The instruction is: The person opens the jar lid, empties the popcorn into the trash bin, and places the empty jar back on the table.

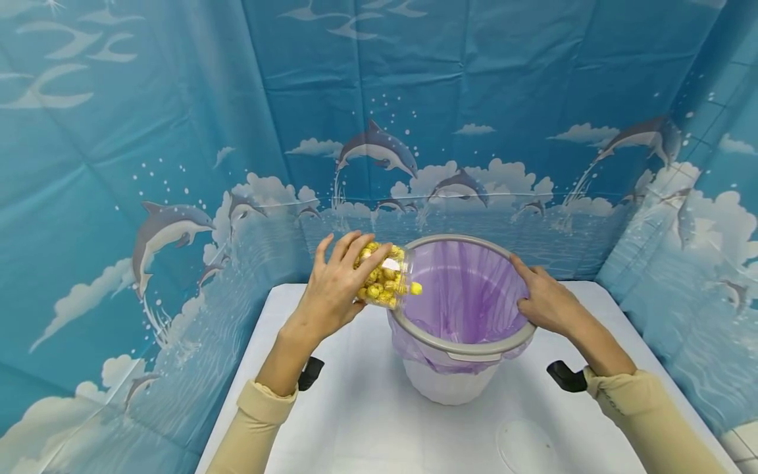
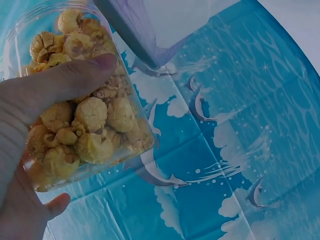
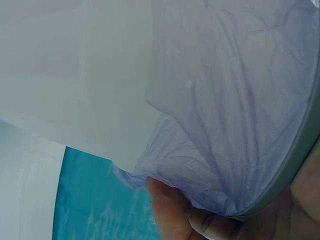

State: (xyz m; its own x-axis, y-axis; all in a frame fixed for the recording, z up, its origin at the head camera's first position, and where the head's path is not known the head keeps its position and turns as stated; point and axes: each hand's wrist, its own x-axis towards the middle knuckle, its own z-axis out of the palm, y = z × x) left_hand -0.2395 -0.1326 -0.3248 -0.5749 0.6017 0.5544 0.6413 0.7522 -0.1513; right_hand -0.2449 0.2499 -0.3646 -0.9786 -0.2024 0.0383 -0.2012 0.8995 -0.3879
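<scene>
My left hand (image 1: 331,289) grips a clear plastic jar of yellow popcorn (image 1: 379,276), tipped sideways with its mouth at the left rim of a white trash bin (image 1: 450,385). One popcorn piece (image 1: 416,288) shows just at the jar's mouth. In the left wrist view the thumb (image 2: 75,77) lies across the jar, and popcorn fills most of it. A purple bag (image 1: 462,296) lines the bin, folded out under its grey rim (image 1: 435,342). At the bin's right side, my right hand (image 1: 551,303) holds the rim, fingers curled under it in the right wrist view.
The bin stands on a white table (image 1: 355,408). A clear round lid (image 1: 524,447) lies near the front. Blue dolphin-printed sheeting (image 1: 414,131) hangs close behind and along both sides.
</scene>
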